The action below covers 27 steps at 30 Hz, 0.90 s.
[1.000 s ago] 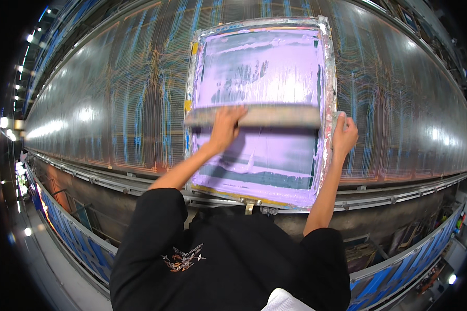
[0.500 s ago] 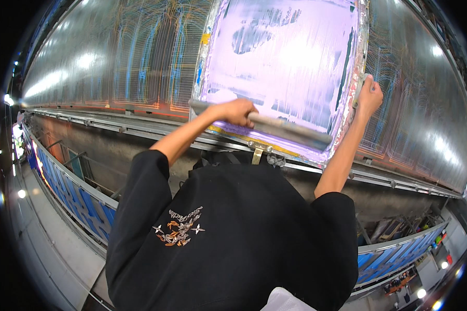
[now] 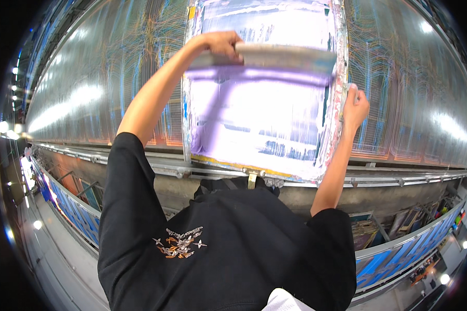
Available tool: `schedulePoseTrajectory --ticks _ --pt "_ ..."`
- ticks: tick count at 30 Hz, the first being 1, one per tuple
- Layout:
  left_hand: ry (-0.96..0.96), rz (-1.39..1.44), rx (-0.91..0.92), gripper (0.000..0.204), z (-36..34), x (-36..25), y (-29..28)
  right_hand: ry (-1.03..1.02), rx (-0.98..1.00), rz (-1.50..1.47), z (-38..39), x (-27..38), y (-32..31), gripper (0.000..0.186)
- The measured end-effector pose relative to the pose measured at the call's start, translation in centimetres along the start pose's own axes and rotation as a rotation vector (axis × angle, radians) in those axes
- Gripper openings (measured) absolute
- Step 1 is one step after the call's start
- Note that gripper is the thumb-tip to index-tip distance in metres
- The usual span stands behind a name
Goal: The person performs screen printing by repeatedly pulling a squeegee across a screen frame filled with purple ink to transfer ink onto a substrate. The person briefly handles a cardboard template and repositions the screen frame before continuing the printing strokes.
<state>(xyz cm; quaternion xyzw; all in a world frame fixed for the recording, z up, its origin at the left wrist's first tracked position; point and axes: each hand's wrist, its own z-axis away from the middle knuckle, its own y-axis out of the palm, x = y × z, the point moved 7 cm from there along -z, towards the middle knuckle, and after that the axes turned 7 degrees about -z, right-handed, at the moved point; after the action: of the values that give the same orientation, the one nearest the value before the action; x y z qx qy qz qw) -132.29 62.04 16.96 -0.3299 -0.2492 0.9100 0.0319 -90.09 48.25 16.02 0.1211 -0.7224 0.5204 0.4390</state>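
screen-printing frame (image 3: 264,98) lay flat on the long glossy print table (image 3: 104,93), its near edge by the metal rail (image 3: 379,181) just ahead of the person in the black shirt (image 3: 218,249). its mesh was washed in pale purple ink, with darker patches of the design showing near the lower edge. across the upper part of the mesh sat the long squeegee (image 3: 275,56), with a purple band of ink just beneath it. the left hand (image 3: 220,44) had its fingers curled tight round the squeegee's left end; the right hand (image 3: 354,106) gripped the frame's right side, fingers closed on it. judging by the ink, the mesh looked coated all over, while the blade stood at the far part of the frame with a pull towards the body possibly left. half a second earlier the squeegee was down near the frame's near edge; it had since travelled up, and the right hand had kept hold of the frame.
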Motion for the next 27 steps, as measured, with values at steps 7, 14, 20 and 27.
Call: schedulePoseTrajectory --ticks 7,14,20,27 --pt "-0.036 -0.411 -0.803 0.038 -8.0 4.7 -13.1 0.052 0.012 -0.052 0.4 1.0 0.2 0.049" --pt "-0.012 -0.311 -1.008 0.037 -7.1 2.8 -8.7 0.129 0.014 0.007 0.7 0.5 0.4 0.050" --pt "0.033 -0.202 -1.043 0.064 2.0 -2.0 9.9 0.016 -0.002 -0.017 0.6 1.4 -0.2 0.052" --pt "0.031 -0.148 -0.789 0.077 16.4 -12.3 34.4 -0.046 -0.017 0.009 -0.1 1.2 -0.2 0.053"
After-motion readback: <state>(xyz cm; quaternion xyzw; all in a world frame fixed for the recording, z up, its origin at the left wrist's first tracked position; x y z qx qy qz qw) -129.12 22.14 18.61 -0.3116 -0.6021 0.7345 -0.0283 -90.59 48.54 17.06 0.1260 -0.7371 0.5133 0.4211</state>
